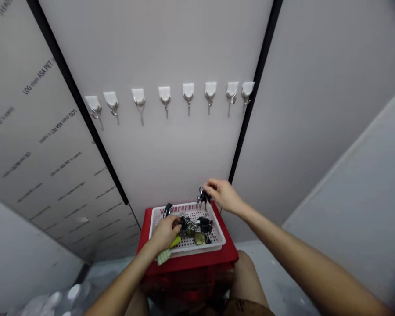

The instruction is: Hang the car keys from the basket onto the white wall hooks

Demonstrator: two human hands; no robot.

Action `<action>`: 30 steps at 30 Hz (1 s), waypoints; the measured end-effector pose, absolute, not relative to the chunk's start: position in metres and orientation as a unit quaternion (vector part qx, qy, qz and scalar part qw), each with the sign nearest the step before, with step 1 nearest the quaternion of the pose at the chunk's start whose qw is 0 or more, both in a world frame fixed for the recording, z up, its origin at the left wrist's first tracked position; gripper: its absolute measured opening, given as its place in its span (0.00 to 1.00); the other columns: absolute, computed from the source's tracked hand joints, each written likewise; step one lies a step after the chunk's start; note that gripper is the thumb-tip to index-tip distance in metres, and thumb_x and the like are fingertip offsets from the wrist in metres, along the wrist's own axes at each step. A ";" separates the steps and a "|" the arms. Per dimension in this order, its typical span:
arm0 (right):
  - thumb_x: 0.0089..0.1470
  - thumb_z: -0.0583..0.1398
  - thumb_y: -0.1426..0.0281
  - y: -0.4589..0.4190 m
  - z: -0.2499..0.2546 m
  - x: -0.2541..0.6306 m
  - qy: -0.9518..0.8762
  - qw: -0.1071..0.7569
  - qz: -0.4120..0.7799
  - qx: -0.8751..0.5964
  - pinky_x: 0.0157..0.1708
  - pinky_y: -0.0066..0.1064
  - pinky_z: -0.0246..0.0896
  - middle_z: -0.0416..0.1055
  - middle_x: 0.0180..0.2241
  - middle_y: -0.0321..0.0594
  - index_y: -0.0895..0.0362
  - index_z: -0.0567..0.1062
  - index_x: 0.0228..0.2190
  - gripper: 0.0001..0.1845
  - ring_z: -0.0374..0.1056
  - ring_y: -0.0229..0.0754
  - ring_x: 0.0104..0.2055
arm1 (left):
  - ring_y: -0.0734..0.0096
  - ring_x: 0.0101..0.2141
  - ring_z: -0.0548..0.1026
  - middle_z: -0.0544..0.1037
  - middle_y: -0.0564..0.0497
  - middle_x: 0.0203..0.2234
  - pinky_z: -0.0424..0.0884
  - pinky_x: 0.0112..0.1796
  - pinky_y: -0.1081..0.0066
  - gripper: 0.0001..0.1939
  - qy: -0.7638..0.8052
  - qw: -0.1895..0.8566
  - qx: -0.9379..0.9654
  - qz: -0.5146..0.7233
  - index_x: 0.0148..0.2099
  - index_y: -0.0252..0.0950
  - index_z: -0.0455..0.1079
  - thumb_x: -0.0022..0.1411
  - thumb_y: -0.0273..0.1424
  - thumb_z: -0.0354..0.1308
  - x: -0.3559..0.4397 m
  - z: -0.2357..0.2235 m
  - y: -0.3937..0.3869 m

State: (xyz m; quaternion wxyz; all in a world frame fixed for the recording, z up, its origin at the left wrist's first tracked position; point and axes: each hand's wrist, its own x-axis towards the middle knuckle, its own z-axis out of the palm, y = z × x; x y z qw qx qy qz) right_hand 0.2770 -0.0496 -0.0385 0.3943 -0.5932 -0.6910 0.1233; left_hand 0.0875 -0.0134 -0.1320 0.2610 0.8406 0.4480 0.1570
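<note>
A white perforated plastic basket (220, 228) holds a jumble of keys and key fobs (187, 226), dark and metallic. My right hand (222, 193) is above the basket's back right corner, its fingers pinched on a bunch of keys (203, 197) that dangles from them. My left hand (167, 231) reaches over the basket's left side, fingers curled at the pile; what they grip, if anything, is hidden. A round yellowish piece (200, 238) lies near the front of the basket. Beside my left hand are a bright yellow-green item (175, 241) and a pale green checked piece (163, 256) hanging over the rim.
The basket stands on a red-covered surface (228, 256) between my knees. Several white adhesive hooks (164, 94) run in a row across the grey wall panel (171, 158) ahead. Black strips (255, 92) edge the panel. Several bottles with white caps (74, 292) stand at lower left.
</note>
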 end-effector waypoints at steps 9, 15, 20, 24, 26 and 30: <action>0.42 0.49 0.66 -0.058 -0.112 0.261 -0.741 0.274 0.189 -0.583 0.20 0.25 0.45 0.61 0.16 0.35 0.59 0.65 0.17 0.11 0.54 0.34 0.20 | 0.74 0.28 0.66 0.71 0.51 0.26 0.58 0.29 0.75 0.09 0.450 0.270 0.835 0.165 0.31 0.35 0.64 0.46 0.30 0.46 0.083 -0.135 -0.007; 0.44 0.43 0.54 -0.042 -0.057 0.271 -0.602 0.444 0.356 -0.560 0.17 0.25 0.47 0.55 0.11 0.33 0.59 0.60 0.11 0.24 0.53 0.32 0.14 | 0.77 0.23 0.65 0.69 0.52 0.20 0.59 0.26 0.76 0.12 0.399 0.381 0.782 0.291 0.26 0.33 0.63 0.47 0.37 0.45 0.113 -0.068 0.007; 0.41 0.37 0.48 -0.028 0.010 0.267 -0.513 0.568 0.490 -0.416 0.13 0.23 0.42 0.47 0.07 0.29 0.58 0.51 0.07 0.29 0.42 0.27 0.09 | 0.84 0.10 0.55 0.57 0.57 0.07 0.49 0.14 0.79 0.27 0.317 0.604 0.644 0.348 0.16 0.34 0.53 0.49 0.49 0.28 0.151 0.010 0.008; 0.39 0.33 0.46 -0.028 0.032 0.265 -0.532 0.552 0.507 -0.394 0.11 0.23 0.39 0.43 0.06 0.28 0.57 0.48 0.07 0.30 0.38 0.27 0.08 | 0.85 0.08 0.50 0.53 0.58 0.05 0.43 0.13 0.79 0.29 0.257 0.636 0.642 0.342 0.14 0.34 0.49 0.47 0.52 0.25 0.164 0.032 0.004; 0.39 0.33 0.46 -0.029 0.033 0.266 -0.539 0.541 0.504 -0.405 0.11 0.23 0.38 0.42 0.06 0.28 0.57 0.48 0.07 0.30 0.37 0.27 0.08 | 0.86 0.08 0.49 0.52 0.58 0.04 0.43 0.13 0.79 0.29 0.257 0.634 0.648 0.336 0.13 0.34 0.49 0.46 0.53 0.24 0.165 0.032 0.003; 0.40 0.34 0.46 -0.030 0.029 0.266 -0.545 0.527 0.506 -0.411 0.10 0.23 0.37 0.42 0.06 0.28 0.57 0.48 0.07 0.30 0.37 0.27 0.09 | 0.86 0.08 0.49 0.51 0.58 0.04 0.43 0.13 0.79 0.30 0.267 0.630 0.651 0.327 0.13 0.34 0.48 0.46 0.52 0.23 0.162 0.026 0.002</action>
